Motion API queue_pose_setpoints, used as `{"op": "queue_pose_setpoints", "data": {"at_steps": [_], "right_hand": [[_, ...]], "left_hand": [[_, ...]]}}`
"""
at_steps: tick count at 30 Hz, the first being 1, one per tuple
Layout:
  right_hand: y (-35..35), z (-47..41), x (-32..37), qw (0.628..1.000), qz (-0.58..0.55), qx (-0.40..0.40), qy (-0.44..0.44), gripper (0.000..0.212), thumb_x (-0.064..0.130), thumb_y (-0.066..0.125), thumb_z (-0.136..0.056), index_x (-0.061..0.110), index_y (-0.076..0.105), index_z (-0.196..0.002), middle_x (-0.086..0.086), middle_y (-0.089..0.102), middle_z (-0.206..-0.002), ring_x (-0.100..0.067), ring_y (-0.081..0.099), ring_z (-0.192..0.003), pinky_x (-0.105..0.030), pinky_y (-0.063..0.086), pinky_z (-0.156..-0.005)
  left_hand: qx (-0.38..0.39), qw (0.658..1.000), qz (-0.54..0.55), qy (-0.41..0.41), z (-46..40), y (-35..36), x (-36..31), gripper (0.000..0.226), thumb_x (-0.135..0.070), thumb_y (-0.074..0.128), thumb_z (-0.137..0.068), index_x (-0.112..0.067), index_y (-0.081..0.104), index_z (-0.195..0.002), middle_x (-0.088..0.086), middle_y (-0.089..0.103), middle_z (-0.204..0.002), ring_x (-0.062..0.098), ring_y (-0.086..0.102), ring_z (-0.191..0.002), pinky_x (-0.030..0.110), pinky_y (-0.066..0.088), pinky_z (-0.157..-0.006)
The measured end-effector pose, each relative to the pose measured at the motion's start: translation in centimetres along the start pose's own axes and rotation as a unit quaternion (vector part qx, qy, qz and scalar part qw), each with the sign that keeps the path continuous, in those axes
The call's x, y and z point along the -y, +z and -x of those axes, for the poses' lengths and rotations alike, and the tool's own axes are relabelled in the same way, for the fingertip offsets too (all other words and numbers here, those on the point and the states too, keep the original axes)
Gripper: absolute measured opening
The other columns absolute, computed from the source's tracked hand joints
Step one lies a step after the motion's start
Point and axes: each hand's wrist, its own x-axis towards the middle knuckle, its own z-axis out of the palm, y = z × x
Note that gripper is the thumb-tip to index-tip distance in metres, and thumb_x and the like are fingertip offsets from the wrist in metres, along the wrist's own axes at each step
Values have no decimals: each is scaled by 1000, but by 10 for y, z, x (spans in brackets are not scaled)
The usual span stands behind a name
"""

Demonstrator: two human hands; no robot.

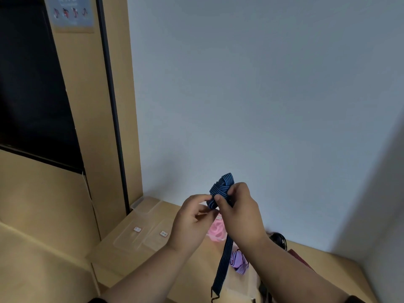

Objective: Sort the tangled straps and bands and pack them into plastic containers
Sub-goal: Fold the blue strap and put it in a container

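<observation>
Item: blue striped strap (221, 189), partly wound into a small bundle, held above the counter (122, 235).

Hold: your right hand (238, 213) has its fingers (218, 199) curled round the bundle, thumb pressed on the outer wrap. Your left hand (192, 221) pinches the near side of the same bundle. Both hands grip the strap; neither is free.

Free tail: a long length hangs straight down from the bundle, below your right wrist, ending in a dark clip or hook; its detail is too small to tell.

Risks, as judged:
- The wraps look loose. If either pinch eases, the bundle likely springs open and you must wind again.
- The hanging tail swings just above the purple striped strap (239, 261). Its end fitting could catch there and tangle the two together.
- A sharp pull on the tail could tug the bundle out of your fingers.

Containers, placed relative to the strap bundle:
- Clear plastic lids or trays (140, 235), lower left of the bundle, flat on the counter, each with a small white label. Nothing visible in them.
- Pink bands (215, 231), directly below the bundle, behind your hands. Whether they sit inside a container you cannot tell.
- Black bands (278, 238), lower right of the bundle, and a red striped strap (298, 258) beyond them, loose on the counter.
</observation>
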Motion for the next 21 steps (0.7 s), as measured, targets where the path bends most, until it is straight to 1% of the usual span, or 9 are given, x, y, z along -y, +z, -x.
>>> {"op": "queue_pose_setpoints", "data": {"at_steps": [1,4,6,9,12,14,16,18,21], "right_hand": [[-1,0,0,1000,-16,-1,4,25,24,66,-95,24,42,-87,7,60,-71,0,58,-62,-13,42,-56],[-3,1,-1,999,-42,-2,10,24,21,67,-94,24,44,-88,5,65,-76,-4,63,-66,-13,44,-58],[-4,-1,-4,999,-41,2,18,23,21,67,-94,24,44,-89,4,67,-78,-10,66,-72,-15,46,-58],[-5,-3,-9,999,-15,16,34,26,22,67,-94,28,41,-90,6,68,-81,-8,66,-69,-24,52,-64],[-4,-4,-10,998,-22,26,59,30,21,68,-92,28,39,-97,7,71,-83,-9,68,-73,-34,56,-72],[-3,-4,-9,997,-23,24,69,29,19,67,-93,24,41,-104,8,71,-82,-9,68,-76,-36,55,-75],[-1,-5,-8,997,-25,22,75,30,18,65,-94,21,41,-111,9,72,-83,-9,68,-78,-38,55,-78],[4,-4,-8,996,-26,23,79,38,18,65,-93,20,40,-122,10,72,-80,-7,68,-75,-36,56,-74],[9,-2,-9,996,-42,27,78,64,13,65,-92,22,29,-145,8,72,-75,-3,67,-66,-31,55,-64]], "left_hand": [[-3,997,51,-52,0,1,-3,31,-15,70,-84,-34,68,-109,3,71,-103,26,71,-89,44,57,-83],[40,975,154,-153,-4,1,-10,30,-24,64,-88,-11,69,-114,21,72,-104,34,71,-88,61,55,-88],[64,973,153,-163,-7,2,-15,22,-17,63,-93,-3,72,-107,27,71,-101,40,71,-90,62,54,-91],[14,975,147,-166,-12,5,-19,10,-5,67,-90,-5,75,-96,25,73,-97,40,71,-93,59,54,-93],[-33,990,44,-127,-17,6,-14,11,-12,73,-80,-23,73,-82,9,75,-85,30,73,-85,54,57,-88],[-58,992,-31,-106,-19,6,-11,18,-12,76,-78,-28,68,-77,1,73,-77,28,70,-80,49,56,-80],[-72,991,-74,-81,-19,7,-8,22,-8,76,-80,-27,65,-75,0,70,-73,27,68,-77,45,55,-74],[-77,989,-117,-53,-19,8,-7,20,-8,75,-80,-24,64,-73,-2,67,-71,22,65,-74,39,52,-68],[-73,970,-228,37,-20,7,-3,18,-5,75,-77,-16,62,-74,-8,55,-71,5,54,-70,18,40,-61]]}}
